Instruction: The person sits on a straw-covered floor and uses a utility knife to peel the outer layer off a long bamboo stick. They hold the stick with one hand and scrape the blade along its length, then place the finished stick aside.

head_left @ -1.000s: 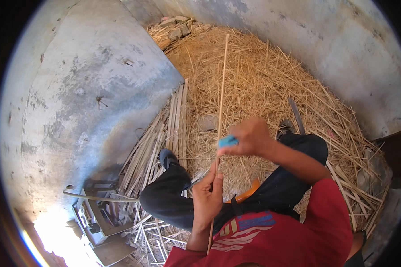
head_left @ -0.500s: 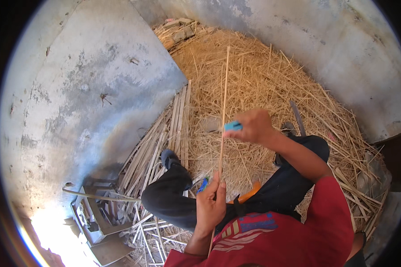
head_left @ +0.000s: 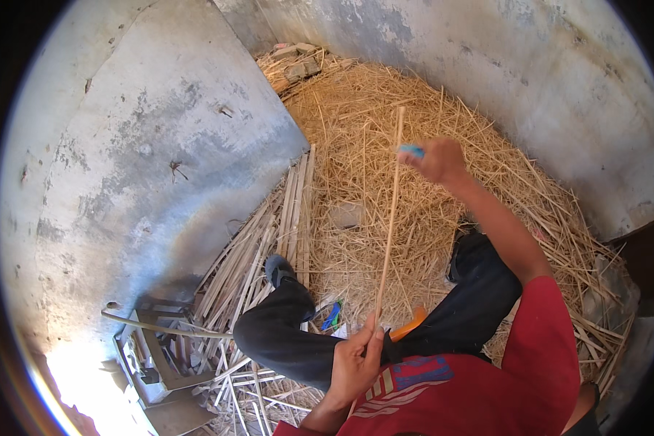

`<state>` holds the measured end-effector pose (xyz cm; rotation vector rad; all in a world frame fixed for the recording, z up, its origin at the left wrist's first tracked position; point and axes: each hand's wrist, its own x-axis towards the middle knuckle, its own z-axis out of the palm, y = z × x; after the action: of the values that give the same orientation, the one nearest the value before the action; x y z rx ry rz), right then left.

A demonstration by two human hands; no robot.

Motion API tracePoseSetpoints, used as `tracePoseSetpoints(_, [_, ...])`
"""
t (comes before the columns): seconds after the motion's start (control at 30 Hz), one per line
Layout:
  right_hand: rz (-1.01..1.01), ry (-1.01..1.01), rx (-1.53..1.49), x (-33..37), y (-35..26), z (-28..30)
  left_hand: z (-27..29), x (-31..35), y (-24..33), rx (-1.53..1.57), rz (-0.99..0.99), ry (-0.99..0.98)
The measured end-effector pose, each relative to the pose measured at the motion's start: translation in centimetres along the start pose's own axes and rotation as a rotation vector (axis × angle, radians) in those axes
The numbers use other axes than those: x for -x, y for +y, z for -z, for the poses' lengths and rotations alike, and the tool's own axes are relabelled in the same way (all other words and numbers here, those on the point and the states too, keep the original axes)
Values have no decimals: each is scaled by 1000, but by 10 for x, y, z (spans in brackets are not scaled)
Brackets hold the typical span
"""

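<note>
My left hand is closed around the near part of a long, thin bamboo strip, which points away from me over the floor. My right hand, slightly blurred, is closed on a small blue tool near the strip's far end. The tool's working edge is too small to make out, and I cannot tell whether it touches the strip. An orange handle-like piece rests between my legs, partly hidden. Close to my left knee lies a blue and green wrapper.
Straw-like shavings heap over the floor ahead. Flat bamboo strips are stacked along the left wall. A wooden frame stands at lower left, with a stick across it. Rubble sits at the far corner.
My right hand has slid the blue tool away from me toward the strip's far end. My left hand has shifted right and nearer, and the strip has moved right.
</note>
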<state>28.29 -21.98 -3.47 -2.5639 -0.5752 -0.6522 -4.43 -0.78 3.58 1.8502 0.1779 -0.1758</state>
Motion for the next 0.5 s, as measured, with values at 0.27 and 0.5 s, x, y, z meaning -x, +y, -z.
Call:
tracePoseSetpoints(0.27, [-207, -141, 79, 4, 40, 24, 7, 8, -10, 55, 157, -21])
tracePoseSetpoints(0.5, [336, -208, -235, 73, -103, 50, 8, -39, -14, 370, 161, 34])
